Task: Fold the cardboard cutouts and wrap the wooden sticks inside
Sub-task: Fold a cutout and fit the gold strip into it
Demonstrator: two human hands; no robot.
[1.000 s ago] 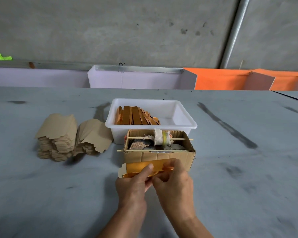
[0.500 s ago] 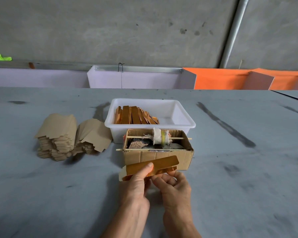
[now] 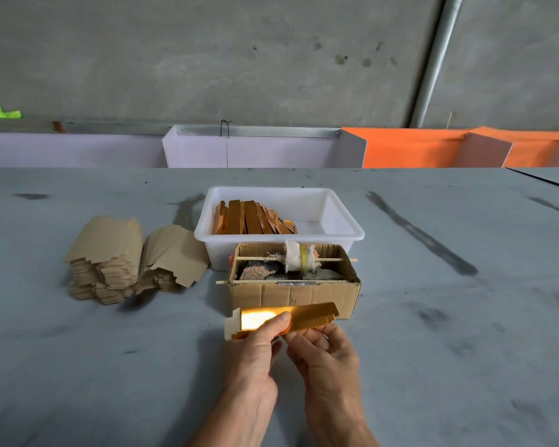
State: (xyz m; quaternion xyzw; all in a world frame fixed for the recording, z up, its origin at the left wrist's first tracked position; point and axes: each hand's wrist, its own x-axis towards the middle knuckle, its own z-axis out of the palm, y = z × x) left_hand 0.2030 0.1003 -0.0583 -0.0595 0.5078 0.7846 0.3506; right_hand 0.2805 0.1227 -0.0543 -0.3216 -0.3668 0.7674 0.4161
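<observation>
— How are the hands placed?

— Both reach forward from the bottom edge, forearms close together. The left hand [image 3: 259,345] pinches the gold cutout [image 3: 307,317], thumb laid flat on its shiny upper face and fingers curled beneath. The right hand [image 3: 325,353] sits just beside it, palm turned partly up, fingertips curled against the strip's lower edge.

— Where is the cutout?

— Lifted off the grey counter [image 3: 449,333], lying nearly level, right in front of the cardboard box [image 3: 291,291].

— And the rest of the stock?

— Folded gold pieces [image 3: 252,217] lean in the white tub [image 3: 346,221] behind the box; brown cutout stacks [image 3: 110,259] sit to the left. Thin wooden sticks [image 3: 259,259] span the box.
</observation>
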